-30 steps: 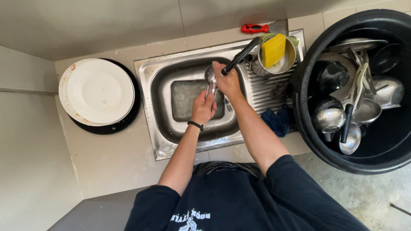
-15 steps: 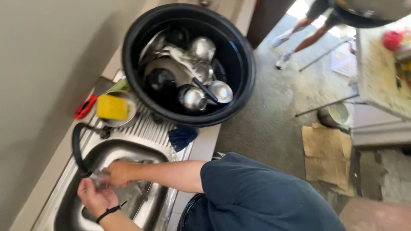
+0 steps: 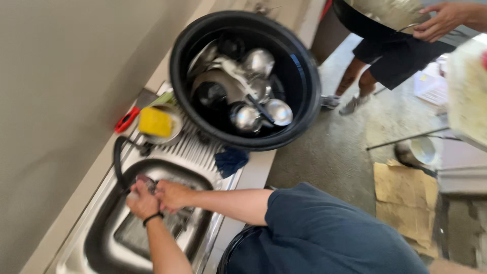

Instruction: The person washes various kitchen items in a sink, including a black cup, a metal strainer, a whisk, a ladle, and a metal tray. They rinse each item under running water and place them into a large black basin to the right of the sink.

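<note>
steel sink point(image 3: 101, 238), black tub point(image 3: 304, 76) beside, sponge point(image 3: 154, 122)

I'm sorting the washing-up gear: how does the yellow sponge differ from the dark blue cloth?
The yellow sponge is a firm block; the dark blue cloth is crumpled and limp. The sponge sits in a small metal bowl; the cloth lies bare on the ribbed drainboard. Both lie beside the black tub, away from both hands.

Plain beige wall point(image 3: 61, 76) on the left, pale desk point(image 3: 256, 175) running along it, rough grey concrete floor point(image 3: 335, 152) to the right, flattened cardboard point(image 3: 406, 195) lying there, daylight brightening the far corner.
</note>
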